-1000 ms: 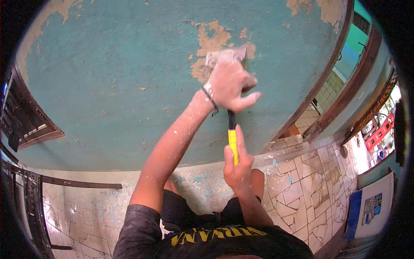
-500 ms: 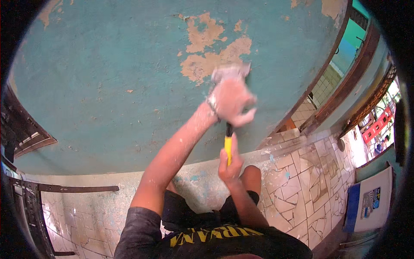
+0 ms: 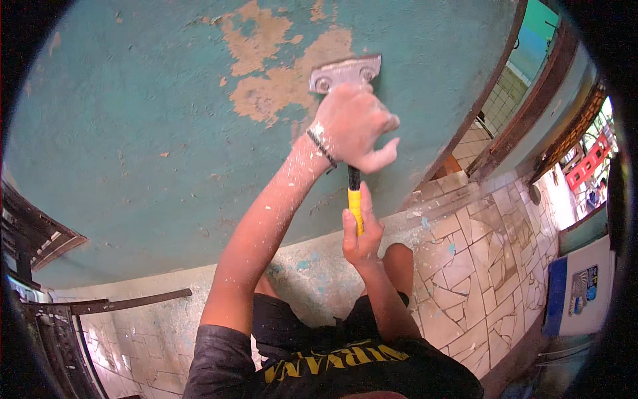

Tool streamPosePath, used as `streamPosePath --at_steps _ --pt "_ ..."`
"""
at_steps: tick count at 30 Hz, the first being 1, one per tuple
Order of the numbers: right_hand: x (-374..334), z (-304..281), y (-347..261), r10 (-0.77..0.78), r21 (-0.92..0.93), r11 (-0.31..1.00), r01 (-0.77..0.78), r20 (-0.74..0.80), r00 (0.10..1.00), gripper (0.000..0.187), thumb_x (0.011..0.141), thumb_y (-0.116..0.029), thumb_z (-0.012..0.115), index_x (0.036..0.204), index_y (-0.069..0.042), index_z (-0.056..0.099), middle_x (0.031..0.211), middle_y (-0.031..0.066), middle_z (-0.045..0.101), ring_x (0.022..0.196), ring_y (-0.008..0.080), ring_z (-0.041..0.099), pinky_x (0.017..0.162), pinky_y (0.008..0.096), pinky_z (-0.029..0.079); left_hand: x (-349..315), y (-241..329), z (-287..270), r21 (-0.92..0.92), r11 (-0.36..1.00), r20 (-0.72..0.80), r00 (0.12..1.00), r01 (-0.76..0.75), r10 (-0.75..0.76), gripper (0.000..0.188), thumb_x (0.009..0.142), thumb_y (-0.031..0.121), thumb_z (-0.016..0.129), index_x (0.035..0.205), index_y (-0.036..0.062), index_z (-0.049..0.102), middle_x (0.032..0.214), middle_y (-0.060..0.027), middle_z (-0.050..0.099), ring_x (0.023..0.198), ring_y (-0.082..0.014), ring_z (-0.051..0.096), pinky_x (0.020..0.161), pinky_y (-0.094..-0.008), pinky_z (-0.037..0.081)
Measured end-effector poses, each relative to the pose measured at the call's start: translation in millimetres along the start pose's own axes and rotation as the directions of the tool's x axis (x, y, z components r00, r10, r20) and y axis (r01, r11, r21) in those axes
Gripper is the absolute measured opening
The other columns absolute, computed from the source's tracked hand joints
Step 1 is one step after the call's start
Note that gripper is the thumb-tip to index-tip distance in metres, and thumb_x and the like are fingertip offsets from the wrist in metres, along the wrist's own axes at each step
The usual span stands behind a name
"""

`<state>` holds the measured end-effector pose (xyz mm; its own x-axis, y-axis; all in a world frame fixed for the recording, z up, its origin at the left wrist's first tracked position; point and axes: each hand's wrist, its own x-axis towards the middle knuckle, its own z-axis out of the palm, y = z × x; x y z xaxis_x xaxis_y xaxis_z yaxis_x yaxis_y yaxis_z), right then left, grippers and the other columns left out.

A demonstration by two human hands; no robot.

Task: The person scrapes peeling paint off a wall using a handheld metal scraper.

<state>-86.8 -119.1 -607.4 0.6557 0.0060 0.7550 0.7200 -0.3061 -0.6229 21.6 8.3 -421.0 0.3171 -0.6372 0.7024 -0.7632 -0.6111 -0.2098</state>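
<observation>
A wide-bladed wall scraper [image 3: 345, 71] lies against the painted wall [image 3: 166, 133], its metal head with two round fasteners touching the edge of a bare patch [image 3: 272, 93]. My left hand [image 3: 357, 126], dusted white, bears down on the neck just below that head, fingers curled and thumb sticking out to the side; the palm side is hidden. Lower down, my right hand [image 3: 363, 245] is wrapped round the yellow part of the scraper's handle [image 3: 356, 207]. Pale dust and flakes cling to my left forearm and dark bracelet [image 3: 321, 149].
Irregular pale tiles [image 3: 478, 266] cover the floor to the right. A doorway with a dark wooden frame [image 3: 531, 106] stands at the upper right. A blue and white box [image 3: 578, 292] is at the lower right. A dark bar [image 3: 133, 302] juts out at the lower left.
Both hands and the scraper have moved slightly up relative to the wall's bare patch, and the scraper head now shows clearly. The view has shifted, so the patch sits further left.
</observation>
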Motion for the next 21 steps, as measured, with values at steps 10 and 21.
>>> streamPosePath --at_steps 10,21 --pt "-99 2 43 0.203 0.030 0.978 -0.205 0.069 0.977 0.058 0.100 -0.003 0.064 0.154 0.011 0.048 0.103 0.0307 0.073 0.084 0.0394 0.078 0.072 0.0422 0.059 -71 39 78 -0.108 0.989 0.189 0.979 0.099 -0.078 0.027 0.075 0.039 0.069 0.074 0.0125 0.070 0.064 -0.0073 0.062 0.066 -0.0300 0.065 0.067 -0.0424 0.049" --pt "-166 17 84 0.135 -0.030 0.991 -0.133 0.064 0.989 0.060 0.097 -0.002 0.068 0.153 0.009 0.050 0.093 0.0283 0.073 0.073 0.0371 0.077 0.066 0.0407 0.058 -147 59 128 -0.235 0.953 0.093 0.980 0.192 -0.175 0.025 0.072 0.036 0.067 0.068 0.0119 0.065 0.062 -0.0081 0.060 0.063 -0.0318 0.061 0.066 -0.0456 0.050"
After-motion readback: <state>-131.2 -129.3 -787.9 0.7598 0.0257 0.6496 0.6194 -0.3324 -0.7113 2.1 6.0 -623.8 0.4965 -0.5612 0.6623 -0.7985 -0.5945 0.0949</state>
